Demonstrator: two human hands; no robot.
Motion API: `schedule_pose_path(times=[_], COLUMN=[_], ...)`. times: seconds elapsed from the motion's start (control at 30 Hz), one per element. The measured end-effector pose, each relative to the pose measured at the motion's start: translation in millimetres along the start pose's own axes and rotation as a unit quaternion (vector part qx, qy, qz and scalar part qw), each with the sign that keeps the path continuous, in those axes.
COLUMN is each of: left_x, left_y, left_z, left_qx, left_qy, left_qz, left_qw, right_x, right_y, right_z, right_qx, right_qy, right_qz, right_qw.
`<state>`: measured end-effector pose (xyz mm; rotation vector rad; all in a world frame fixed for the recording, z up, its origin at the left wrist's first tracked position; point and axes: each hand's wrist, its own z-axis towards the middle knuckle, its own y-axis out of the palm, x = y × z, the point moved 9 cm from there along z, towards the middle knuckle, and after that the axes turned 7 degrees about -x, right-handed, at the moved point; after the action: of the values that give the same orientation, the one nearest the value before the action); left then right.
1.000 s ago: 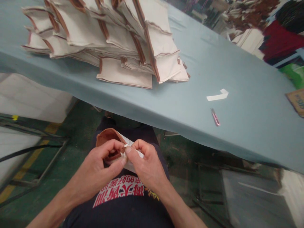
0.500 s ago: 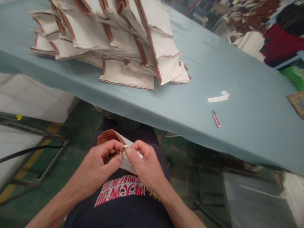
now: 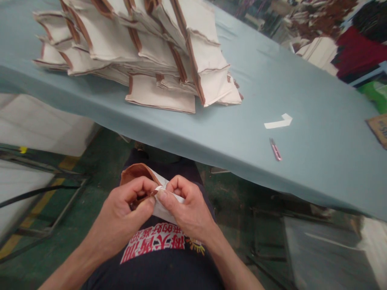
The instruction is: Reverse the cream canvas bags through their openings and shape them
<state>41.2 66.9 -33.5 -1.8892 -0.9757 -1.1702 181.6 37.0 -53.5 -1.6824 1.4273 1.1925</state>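
Observation:
Over my lap, both hands pinch a small cream cloth bag with brown trim [image 3: 136,174]. My left hand [image 3: 125,211] has its fingers curled round the bag's brown edge. Thumb to thumb with it, my right hand [image 3: 184,205] is closed on the white part of the same bag. Most of the bag is hidden behind my fingers. On the blue-grey table [image 3: 302,96] in front lies a big pile of similar cream bags with brown trim [image 3: 136,48].
A white strip of paper or tape [image 3: 277,122] and a small pink cutter [image 3: 275,149] lie on the table to the right. A cardboard piece [image 3: 378,129] sits at the right edge. A metal frame [image 3: 39,189] stands on the green floor at left.
My hands have stayed together on the bag, shifting only slightly. The view has wobbled a little.

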Motion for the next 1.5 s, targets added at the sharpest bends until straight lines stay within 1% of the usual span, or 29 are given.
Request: schedule_pose_path(times=[0.13, 0.2, 0.23, 0.3, 0.37, 0.47, 0.53, 0.63, 0.77, 0.87, 0.93, 1.07, 1.2, 1.3, 1.4, 1.47, 1.5], left_x=[-3, -6, -6, -1, 8, 20, 27, 28, 19, 19, 24, 33, 29, 26, 35, 48, 56], left_y=[-7.2, -10.0, -9.9, -8.4, -8.7, -10.0, -7.4, -2.5, 6.5, 7.0, 6.2, 7.2, 12.7, 15.8, 13.1, 8.4, 5.9], left_z=[-10, -15, -16, -17, -18, -21, -23, -22, -11, -2, 0, 0, 1, 4, 7, 8, 9], left_qx=[0.058, 0.073, 0.07, 0.06, 0.066, 0.099, 0.103, 0.091, 0.037, 0.032, 0.039, 0.04, -0.006, -0.047, -0.061, -0.058, -0.057], left_qy=[-0.015, -0.015, -0.008, 0.016, 0.031, 0.014, 0.007, 0.013, 0.029, 0.039, 0.054, 0.086, 0.087, 0.089, 0.095, 0.103, 0.106], left_qz=[0.017, 0.025, 0.029, 0.037, 0.044, 0.05, 0.052, 0.07, 0.089, 0.093, 0.095, 0.103, 0.08, 0.05, 0.023, 0.013, 0.012], left_qw=[0.998, 0.997, 0.997, 0.997, 0.996, 0.994, 0.993, 0.993, 0.995, 0.994, 0.993, 0.99, 0.993, 0.994, 0.993, 0.993, 0.993], right_x=[1, 1, 1, 0, -3, -7, -6, 5, 30, 41, 42, 35, 35, 38, 42, 38, 31], right_y=[4, 7, 9, 11, 12, 11, 11, 16, 27, 28, 25, 22, 23, 23, 11, -8, -23], right_z=[1, 1, 1, 0, -1, -3, -4, -1, 11, 19, 22, 22, 18, 15, 15, 15, 14], right_qx=[-0.019, -0.03, -0.035, -0.043, -0.048, -0.052, -0.052, -0.068, -0.108, -0.131, -0.135, -0.132, -0.114, -0.108, -0.092, -0.058, -0.025], right_qy=[-0.008, -0.01, -0.01, -0.013, -0.02, -0.024, -0.018, -0.002, 0.027, 0.047, 0.053, 0.039, 0.031, 0.03, 0.031, 0.019, 0.001], right_qz=[0.035, 0.053, 0.063, 0.077, 0.087, 0.107, 0.122, 0.164, 0.271, 0.281, 0.278, 0.275, 0.291, 0.277, 0.246, 0.175, 0.124], right_qw=[0.999, 0.998, 0.997, 0.996, 0.995, 0.993, 0.991, 0.984, 0.956, 0.95, 0.95, 0.951, 0.949, 0.954, 0.964, 0.983, 0.992])
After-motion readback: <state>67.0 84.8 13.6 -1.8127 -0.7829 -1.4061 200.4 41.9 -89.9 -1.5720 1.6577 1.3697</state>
